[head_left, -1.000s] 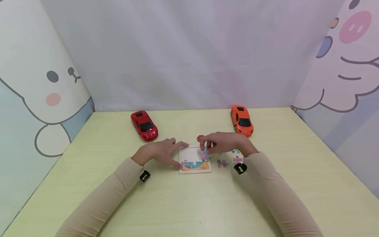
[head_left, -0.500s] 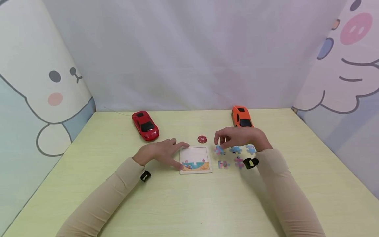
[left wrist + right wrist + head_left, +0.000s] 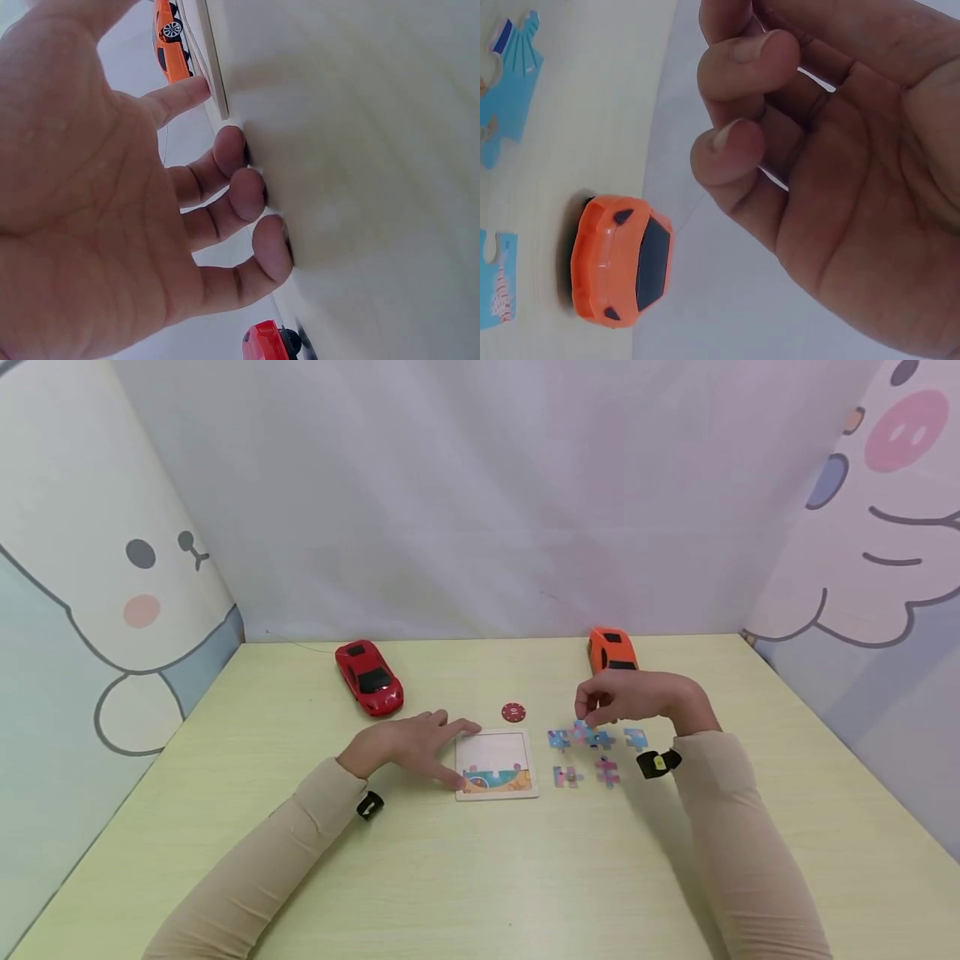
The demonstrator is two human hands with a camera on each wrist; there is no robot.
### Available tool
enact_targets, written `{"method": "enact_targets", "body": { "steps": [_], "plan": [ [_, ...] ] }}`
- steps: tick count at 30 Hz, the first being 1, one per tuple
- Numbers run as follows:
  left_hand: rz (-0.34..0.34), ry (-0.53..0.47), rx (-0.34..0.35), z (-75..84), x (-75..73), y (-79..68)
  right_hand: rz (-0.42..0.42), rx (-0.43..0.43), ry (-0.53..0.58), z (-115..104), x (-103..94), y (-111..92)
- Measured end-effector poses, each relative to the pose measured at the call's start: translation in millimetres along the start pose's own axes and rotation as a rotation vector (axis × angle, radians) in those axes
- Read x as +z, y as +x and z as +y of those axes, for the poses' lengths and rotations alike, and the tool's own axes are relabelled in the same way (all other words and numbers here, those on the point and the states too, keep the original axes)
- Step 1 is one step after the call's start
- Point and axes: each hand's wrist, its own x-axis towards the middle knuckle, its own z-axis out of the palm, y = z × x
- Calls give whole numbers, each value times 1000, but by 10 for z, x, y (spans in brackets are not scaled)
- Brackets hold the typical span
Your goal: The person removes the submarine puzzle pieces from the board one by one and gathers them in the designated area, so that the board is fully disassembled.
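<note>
My left hand (image 3: 420, 745) is spread at the left side of a white puzzle board (image 3: 534, 760). Its thumb rests on the near left corner, its index finger at the far edge. Assembled pieces (image 3: 495, 779) with a beach picture fill the board's near part. In the left wrist view, the index finger touches the board (image 3: 212, 60); the other fingertips are at the table. To the right of the board, my right hand (image 3: 637, 695) pinches a pink-and-blue puzzle piece (image 3: 580, 732) above loose blue pieces (image 3: 558, 740). The right wrist view cuts off the pinching fingertips.
More loose puzzle pieces (image 3: 607, 772) lie right of the board, one (image 3: 636, 739) farthest right. Behind the board is a red token (image 3: 513, 712). A red toy car (image 3: 370, 679) stands back left, an orange one (image 3: 612, 650) back right, partly behind my right hand.
My right hand has moved rightward from over the board, carrying the pink-and-blue puzzle piece to the loose pieces. It uncovered the red token. The left hand has stayed in place.
</note>
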Motion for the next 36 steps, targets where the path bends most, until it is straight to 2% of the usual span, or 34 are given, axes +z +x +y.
{"method": "enact_targets", "body": {
  "steps": [9,14,21,36],
  "plan": [
    [-14,0,-19,-12,-19,-9,16,40,68,113,1,-97],
    [-17,7,-19,-24,-11,6,17,76,50,213,54,-222],
    [-3,-11,-10,-32,15,22,-20,124,61,316,50,-370],
    [1,-17,-7,-34,20,12,-120,222,101,504,27,-377]
  ]
}}
